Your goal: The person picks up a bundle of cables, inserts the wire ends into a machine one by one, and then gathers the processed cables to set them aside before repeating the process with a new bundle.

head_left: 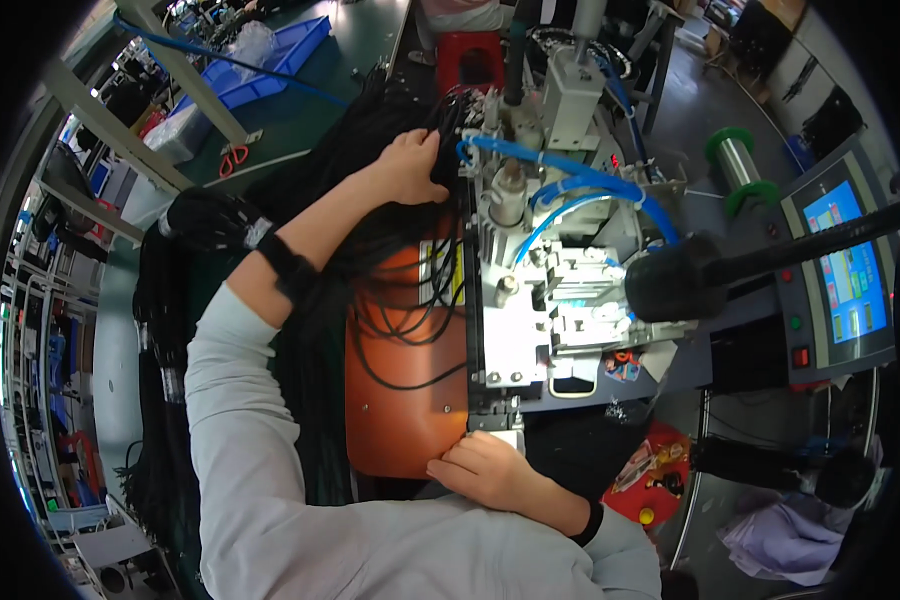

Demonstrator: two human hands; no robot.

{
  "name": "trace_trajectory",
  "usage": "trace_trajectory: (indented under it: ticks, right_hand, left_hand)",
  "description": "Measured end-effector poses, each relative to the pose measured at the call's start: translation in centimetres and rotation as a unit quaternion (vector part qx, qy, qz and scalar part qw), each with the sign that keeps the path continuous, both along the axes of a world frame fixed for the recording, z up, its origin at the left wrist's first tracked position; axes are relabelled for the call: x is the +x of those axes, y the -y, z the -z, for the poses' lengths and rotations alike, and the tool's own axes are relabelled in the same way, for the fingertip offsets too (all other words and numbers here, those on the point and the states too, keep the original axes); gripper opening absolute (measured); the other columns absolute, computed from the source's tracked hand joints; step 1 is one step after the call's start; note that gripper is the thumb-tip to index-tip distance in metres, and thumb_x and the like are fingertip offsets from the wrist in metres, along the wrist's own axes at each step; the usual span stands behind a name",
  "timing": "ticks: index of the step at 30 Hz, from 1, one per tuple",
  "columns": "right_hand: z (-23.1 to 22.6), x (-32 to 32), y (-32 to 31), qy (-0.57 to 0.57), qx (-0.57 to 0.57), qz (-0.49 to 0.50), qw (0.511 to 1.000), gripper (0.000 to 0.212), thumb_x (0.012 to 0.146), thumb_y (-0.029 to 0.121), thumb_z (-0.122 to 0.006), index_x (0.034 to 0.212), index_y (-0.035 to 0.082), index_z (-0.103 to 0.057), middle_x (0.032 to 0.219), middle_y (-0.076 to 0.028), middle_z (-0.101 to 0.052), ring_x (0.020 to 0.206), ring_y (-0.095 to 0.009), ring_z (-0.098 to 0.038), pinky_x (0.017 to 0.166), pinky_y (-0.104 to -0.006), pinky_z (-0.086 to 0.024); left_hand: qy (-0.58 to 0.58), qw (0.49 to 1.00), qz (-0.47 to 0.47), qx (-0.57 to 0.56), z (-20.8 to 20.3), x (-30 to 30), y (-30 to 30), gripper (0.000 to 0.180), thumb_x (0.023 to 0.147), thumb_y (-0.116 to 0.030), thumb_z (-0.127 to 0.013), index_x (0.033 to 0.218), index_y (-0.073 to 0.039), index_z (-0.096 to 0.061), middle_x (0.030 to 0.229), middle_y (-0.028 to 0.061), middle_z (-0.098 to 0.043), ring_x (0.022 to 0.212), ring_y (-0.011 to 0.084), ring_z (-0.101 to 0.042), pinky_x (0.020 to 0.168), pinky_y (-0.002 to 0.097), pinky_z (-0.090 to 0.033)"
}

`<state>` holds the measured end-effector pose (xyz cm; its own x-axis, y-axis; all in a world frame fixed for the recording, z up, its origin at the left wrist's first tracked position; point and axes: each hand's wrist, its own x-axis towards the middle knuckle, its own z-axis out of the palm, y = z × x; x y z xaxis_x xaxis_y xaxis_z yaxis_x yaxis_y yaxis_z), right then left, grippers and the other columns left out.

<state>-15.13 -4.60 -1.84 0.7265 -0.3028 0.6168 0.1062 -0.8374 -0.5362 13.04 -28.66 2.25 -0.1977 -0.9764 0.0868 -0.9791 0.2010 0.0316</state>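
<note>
My left hand [410,168] reaches to the far side, over a thick heap of black cables [355,135] beside the machine. Its fingers are stretched and the thumb stands apart, with the palm against the cables. Several loose black cables [400,320] loop from the heap across an orange plate [400,425] to the machine's edge. At the plate's near right corner, by the front end of the machine [510,345], my right hand [485,470] is closed with its fingers curled. Whatever lies in those fingers is hidden.
Blue air hoses [590,175] arch over the machine. A dark lamp head [670,278] hangs at its right, before a control screen [845,265]. A wire spool [738,165] stands behind. Red scissors [233,160] and a blue tray [270,65] lie far left.
</note>
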Motion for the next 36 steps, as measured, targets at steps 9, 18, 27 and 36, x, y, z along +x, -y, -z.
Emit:
trace_trajectory:
  ticks: [9, 18, 27, 36]
  right_hand:
    - [-0.1, -0.2, 0.6, 0.013, 0.080, 0.058, 0.995, 0.016, 0.074, 0.009, -0.069, 0.088, 0.004, -0.063, 0.069, -0.003, -0.052, 0.059, -0.017, -0.052, 0.054, -0.0284, -0.041]
    - [-0.3, 0.2, 1.0, 0.015, 0.098, 0.081, 0.992, 0.015, 0.074, 0.008, -0.074, 0.085, 0.005, -0.064, 0.067, -0.003, -0.054, 0.058, -0.017, -0.053, 0.053, -0.0280, -0.042]
    - [-0.4, -0.2, 0.7, 0.005, 0.112, 0.099, 0.989, 0.016, 0.073, 0.007, -0.075, 0.084, 0.004, -0.064, 0.069, -0.004, -0.056, 0.060, -0.018, -0.055, 0.053, -0.0284, -0.043]
    - [-0.4, -0.1, 0.6, 0.000, 0.129, 0.097, 0.987, 0.015, 0.073, 0.007, -0.073, 0.085, 0.004, -0.063, 0.067, -0.004, -0.052, 0.059, -0.019, -0.052, 0.055, -0.0300, -0.041]
  left_hand:
    - [0.005, 0.995, -0.065, 0.069, 2.5, -0.1, 5.5, 0.088, 0.071, -0.047, -0.067, 0.134, 0.003, -0.032, 0.125, 0.0258, -0.047, 0.117, 0.0399, -0.046, 0.100, 0.0456, -0.037]
    - [-0.040, 0.988, -0.108, 0.100, 7.4, 4.1, 13.7, 0.078, 0.073, -0.055, -0.064, 0.123, 0.002, -0.048, 0.119, 0.0257, -0.051, 0.109, 0.0407, -0.053, 0.092, 0.0448, -0.044]
    - [0.050, 0.970, -0.094, 0.216, 5.8, 1.8, 16.2, 0.068, 0.068, -0.049, -0.071, 0.112, 0.002, -0.061, 0.122, 0.0215, -0.055, 0.108, 0.0350, -0.057, 0.088, 0.0448, -0.048]
    - [-0.020, 0.951, -0.247, 0.183, 1.1, 0.2, 11.6, 0.047, 0.072, -0.041, -0.065, 0.093, 0.001, -0.069, 0.100, 0.0164, -0.067, 0.094, 0.0307, -0.065, 0.080, 0.0401, -0.052]
